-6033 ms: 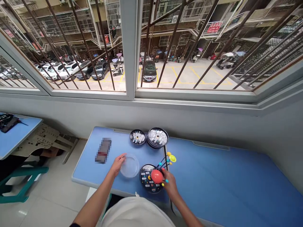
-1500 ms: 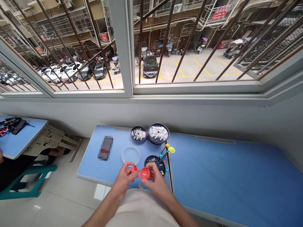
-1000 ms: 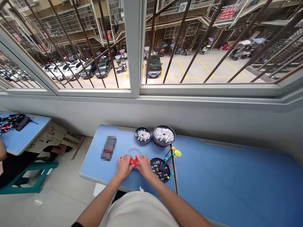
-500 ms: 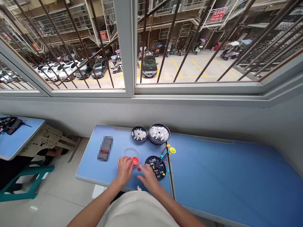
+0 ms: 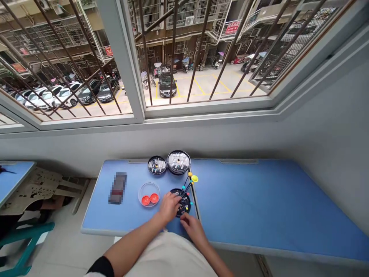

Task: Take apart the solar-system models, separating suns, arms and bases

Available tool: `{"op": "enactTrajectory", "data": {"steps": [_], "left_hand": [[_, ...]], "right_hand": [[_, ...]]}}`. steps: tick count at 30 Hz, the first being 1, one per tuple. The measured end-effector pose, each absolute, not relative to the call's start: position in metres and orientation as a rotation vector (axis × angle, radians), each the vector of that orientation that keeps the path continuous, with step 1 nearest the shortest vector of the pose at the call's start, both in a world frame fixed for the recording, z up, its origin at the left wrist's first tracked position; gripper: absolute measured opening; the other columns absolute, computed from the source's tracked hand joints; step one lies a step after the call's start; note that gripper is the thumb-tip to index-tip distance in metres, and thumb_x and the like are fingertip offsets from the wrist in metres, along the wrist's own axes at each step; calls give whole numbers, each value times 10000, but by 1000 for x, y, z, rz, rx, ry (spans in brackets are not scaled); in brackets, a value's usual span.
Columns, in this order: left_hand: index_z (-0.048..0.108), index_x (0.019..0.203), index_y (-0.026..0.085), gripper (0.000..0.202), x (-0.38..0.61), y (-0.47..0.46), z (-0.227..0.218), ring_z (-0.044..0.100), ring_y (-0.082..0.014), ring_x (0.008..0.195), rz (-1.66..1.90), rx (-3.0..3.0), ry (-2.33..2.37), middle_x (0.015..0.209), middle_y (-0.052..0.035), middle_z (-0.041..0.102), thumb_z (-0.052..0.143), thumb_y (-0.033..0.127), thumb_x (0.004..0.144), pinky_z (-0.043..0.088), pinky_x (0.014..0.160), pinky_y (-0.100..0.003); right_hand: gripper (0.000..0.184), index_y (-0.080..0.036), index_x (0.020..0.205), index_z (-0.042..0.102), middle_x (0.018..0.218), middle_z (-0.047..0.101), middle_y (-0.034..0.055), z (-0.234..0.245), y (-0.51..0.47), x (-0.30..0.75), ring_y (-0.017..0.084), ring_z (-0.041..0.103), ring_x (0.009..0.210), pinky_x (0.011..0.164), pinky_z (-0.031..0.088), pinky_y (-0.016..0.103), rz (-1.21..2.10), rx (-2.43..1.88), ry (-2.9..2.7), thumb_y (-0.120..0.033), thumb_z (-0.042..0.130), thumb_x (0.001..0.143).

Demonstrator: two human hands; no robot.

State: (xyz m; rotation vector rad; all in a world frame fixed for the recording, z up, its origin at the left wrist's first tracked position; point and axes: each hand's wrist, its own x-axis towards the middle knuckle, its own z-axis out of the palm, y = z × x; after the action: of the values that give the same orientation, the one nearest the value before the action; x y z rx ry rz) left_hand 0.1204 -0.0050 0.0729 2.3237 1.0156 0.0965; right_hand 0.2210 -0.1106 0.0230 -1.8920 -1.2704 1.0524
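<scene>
Your left hand [image 5: 170, 206] arches over a round black disc [image 5: 185, 204] set with thin, coloured-tipped stems, its fingers spread down onto the disc. Your right hand [image 5: 194, 227], fingers bunched, sits at the disc's near edge; whether it pinches anything, you cannot tell. Two red half-spheres [image 5: 150, 199] lie in a clear round dish [image 5: 149, 183] left of the disc, on the blue table [image 5: 245, 200], lower centre.
</scene>
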Motion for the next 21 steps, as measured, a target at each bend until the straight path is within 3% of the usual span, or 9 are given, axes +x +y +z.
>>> {"op": "enactTrajectory", "data": {"steps": [7, 11, 14, 17, 21], "left_hand": [[668, 872, 178, 177, 127, 1, 80, 518, -214, 881, 119, 2328, 979, 859, -73, 643, 503, 189, 809, 387, 776, -325], [660, 811, 173, 134, 121, -7, 93, 521, -186, 799, 331, 2153, 1045, 810, -60, 644, 534, 197, 774, 395, 734, -294], [633, 729, 155, 85, 110, -19, 101, 506, -146, 675, 383, 1915, 1111, 725, -35, 618, 553, 151, 700, 386, 635, -254], [574, 644, 146, 39, 101, -32, 110, 433, -94, 538, 319, 1653, 1132, 596, 18, 536, 551, 123, 623, 327, 519, -213], [495, 614, 161, 123, 92, -39, 127, 361, -58, 441, 251, 1243, 1110, 488, 77, 436, 594, 168, 541, 256, 451, -195]], "right_hand": [[113, -212, 624, 568, 599, 611, 19, 19, -98, 222, 217, 593, 610, 605, 410, 318, 1022, -1916, -1198, -162, 475, 665], [105, -197, 624, 566, 603, 615, 14, 30, -99, 222, 197, 580, 591, 588, 429, 310, 1070, -1840, -1159, -234, 488, 685], [202, -173, 778, 589, 630, 622, 11, 49, -104, 221, 168, 573, 590, 564, 443, 280, 1122, -1716, -1031, -347, 493, 741], [341, -162, 906, 589, 650, 621, 8, 70, -106, 221, 154, 560, 595, 565, 442, 268, 1186, -1555, -788, -435, 590, 701], [322, -162, 713, 623, 609, 589, 4, 89, -99, 218, 138, 516, 556, 545, 421, 259, 1253, -1493, -770, -479, 640, 654]]}}
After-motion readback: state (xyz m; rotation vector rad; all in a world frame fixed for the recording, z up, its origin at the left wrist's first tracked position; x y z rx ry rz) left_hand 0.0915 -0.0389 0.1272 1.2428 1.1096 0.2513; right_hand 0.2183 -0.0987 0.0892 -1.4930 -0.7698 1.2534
